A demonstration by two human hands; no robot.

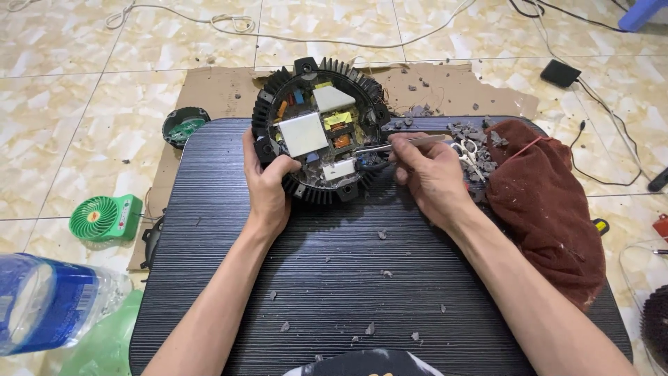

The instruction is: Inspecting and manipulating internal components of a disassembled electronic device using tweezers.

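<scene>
While tilted, round black finned housing [320, 129], circuitry exposed.

Head view, steeply downward, close over hands

Dark ribbed tabletop [334, 278], rounded corners, resting on cardboard sheet [216, 90] over tiled floor [62, 104]. On tabletop: round finned black housing [320, 129] at far edge, brown cloth [546, 202] at right, scissors [472, 154] just left of it, grey debris chips [382, 235] scattered near and far.
</scene>
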